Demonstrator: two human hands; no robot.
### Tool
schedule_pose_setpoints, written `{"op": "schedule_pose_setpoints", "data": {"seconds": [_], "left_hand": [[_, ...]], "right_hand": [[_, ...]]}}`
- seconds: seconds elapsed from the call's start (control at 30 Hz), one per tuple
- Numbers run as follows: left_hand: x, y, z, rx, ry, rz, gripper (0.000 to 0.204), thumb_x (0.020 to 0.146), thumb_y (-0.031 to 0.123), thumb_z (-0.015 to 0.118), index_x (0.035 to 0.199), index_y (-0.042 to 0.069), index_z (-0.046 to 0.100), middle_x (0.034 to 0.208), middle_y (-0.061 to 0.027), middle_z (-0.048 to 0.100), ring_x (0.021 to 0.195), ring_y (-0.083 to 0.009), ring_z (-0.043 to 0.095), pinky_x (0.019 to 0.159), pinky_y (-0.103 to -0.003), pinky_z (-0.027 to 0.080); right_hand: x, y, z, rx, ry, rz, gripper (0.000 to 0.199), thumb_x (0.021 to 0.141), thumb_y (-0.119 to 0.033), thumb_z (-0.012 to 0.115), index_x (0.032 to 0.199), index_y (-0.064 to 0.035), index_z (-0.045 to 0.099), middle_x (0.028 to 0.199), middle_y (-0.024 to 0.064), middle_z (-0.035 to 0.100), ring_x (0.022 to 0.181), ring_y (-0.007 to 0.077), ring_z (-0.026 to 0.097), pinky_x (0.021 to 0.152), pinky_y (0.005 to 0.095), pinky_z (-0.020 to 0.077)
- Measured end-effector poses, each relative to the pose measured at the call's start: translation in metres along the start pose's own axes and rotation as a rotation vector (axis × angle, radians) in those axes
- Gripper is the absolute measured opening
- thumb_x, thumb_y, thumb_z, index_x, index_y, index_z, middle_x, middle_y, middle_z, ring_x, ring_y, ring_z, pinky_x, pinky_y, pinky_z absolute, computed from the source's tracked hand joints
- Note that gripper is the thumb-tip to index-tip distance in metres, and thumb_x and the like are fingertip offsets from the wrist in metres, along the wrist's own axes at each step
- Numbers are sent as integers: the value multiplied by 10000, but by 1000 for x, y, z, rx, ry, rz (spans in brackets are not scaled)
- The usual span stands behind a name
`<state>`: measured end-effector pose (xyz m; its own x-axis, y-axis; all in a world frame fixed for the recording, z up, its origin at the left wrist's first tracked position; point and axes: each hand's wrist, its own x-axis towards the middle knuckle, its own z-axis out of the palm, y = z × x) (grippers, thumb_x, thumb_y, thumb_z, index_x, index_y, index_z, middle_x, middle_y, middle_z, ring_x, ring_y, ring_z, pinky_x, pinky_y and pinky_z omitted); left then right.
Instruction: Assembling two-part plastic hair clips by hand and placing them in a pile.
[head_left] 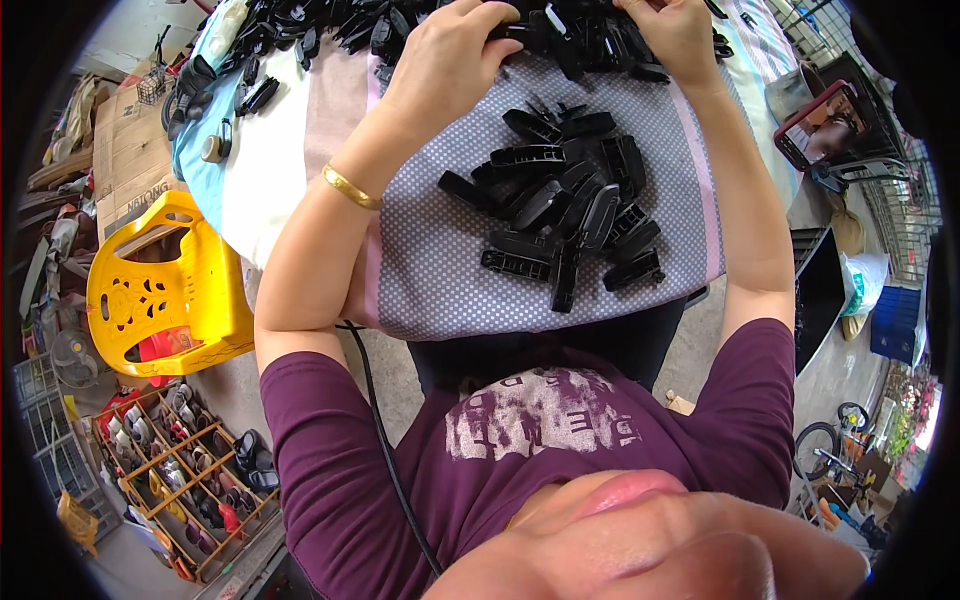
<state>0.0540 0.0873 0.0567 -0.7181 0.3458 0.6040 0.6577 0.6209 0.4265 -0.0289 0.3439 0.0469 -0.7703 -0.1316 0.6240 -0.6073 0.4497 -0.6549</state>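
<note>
My left hand [445,62], a gold bangle on its wrist, is at the far side of the table with thumb and forefinger closed around a black plastic clip-like piece [508,32]. To its right, my right hand [678,38] has its fingers pinched together at the picture's top edge; what they hold is cut off. Beneath and between both hands spreads a large heap of similar black pieces [590,45]. Nearer to me, between my forearms, lies a smaller pile of long black pieces [560,195], some with toothed edges, on a grey dotted cloth [430,270].
A yellow plastic chair [215,290] stands left of the table. A phone [825,125] showing a picture is propped at the right. A shoe rack [180,470] is at lower left, a bicycle [830,450] at lower right. A black cable [372,400] hangs down my front.
</note>
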Motion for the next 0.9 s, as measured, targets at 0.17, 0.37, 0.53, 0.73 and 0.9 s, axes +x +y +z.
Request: {"op": "schedule_pose_setpoints", "data": {"seconds": [0.17,0.37,0.53,0.73,0.9], "left_hand": [[-2,4,-6,-49,-93,-85,288,867,42,757,1137,-14,672,955,-138,693,875,-295,690,808,-361,552],[-5,-14,-3,-995,106,-508,305,876,-34,773,1164,2,678,1004,-37,732,853,-93,676,747,-215,550],[-10,-17,-2,-1067,135,-522,314,896,-53,740,1203,-3,704,1053,-45,740,872,-95,679,761,-213,552],[-8,-3,6,-1048,169,-479,314,921,-71,700,1227,-3,718,1115,-69,748,954,-118,697,836,-231,564],[-10,1,-1,-1043,220,-501,302,935,-70,684,1227,-2,720,1142,-92,749,1006,-135,701,889,-244,564]], "right_hand": [[-24,-49,22,699,-126,220,279,932,35,718,1209,28,689,1095,80,741,981,134,702,893,264,577],[-43,-58,39,597,-247,123,343,929,45,719,1265,58,656,1122,80,723,1020,133,686,922,271,564],[-43,-91,22,283,-264,-78,289,872,47,732,1161,46,718,1017,77,713,887,133,698,776,250,556],[-37,-51,43,509,-35,-620,314,821,44,751,1133,30,722,1020,131,700,804,178,704,697,283,553],[-45,-77,28,105,-270,-83,282,897,-152,767,1122,14,729,997,99,734,884,148,700,781,283,564]]}}
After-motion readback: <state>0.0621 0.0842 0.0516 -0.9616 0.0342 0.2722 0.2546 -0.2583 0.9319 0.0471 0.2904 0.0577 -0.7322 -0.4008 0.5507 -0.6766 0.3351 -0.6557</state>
